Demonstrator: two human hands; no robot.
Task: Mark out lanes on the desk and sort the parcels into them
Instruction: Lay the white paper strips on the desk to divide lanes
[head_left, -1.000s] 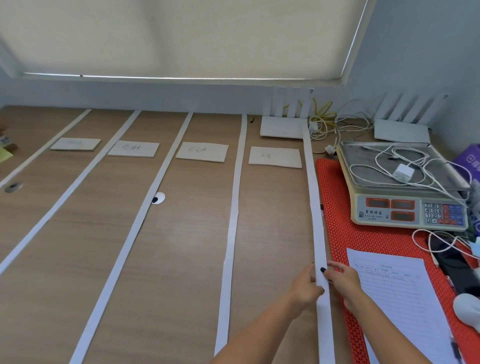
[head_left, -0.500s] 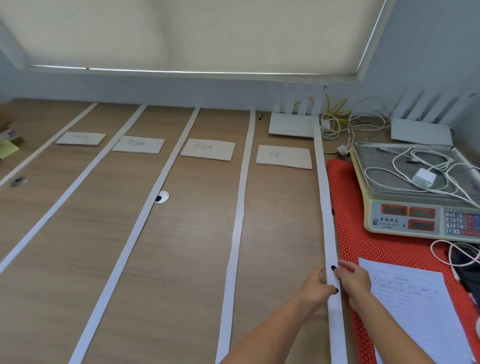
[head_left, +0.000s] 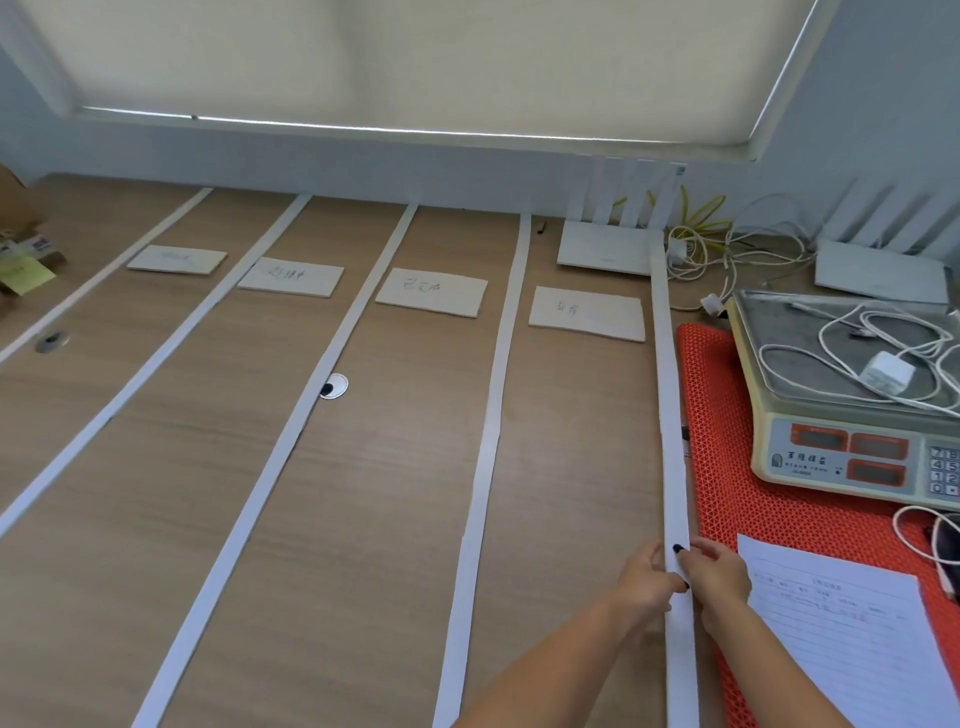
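Observation:
Several long white paper strips lie front to back on the wooden desk and split it into lanes. At the near end of the rightmost strip, my left hand pinches its left edge and my right hand pinches its right edge, thumb on top. Each lane has a white label card at the far end, among them the card beside this strip. No parcels lie in the lanes.
An orange mesh mat lies right of the strip, carrying a weighing scale with white cables and a lined paper sheet. Two white routers stand at the back wall. Boxes and a yellow note sit far left.
The view has shifted left and slightly down. Both hands keep their pinch at the same spot on the rightmost strip; the strip looks unmoved.

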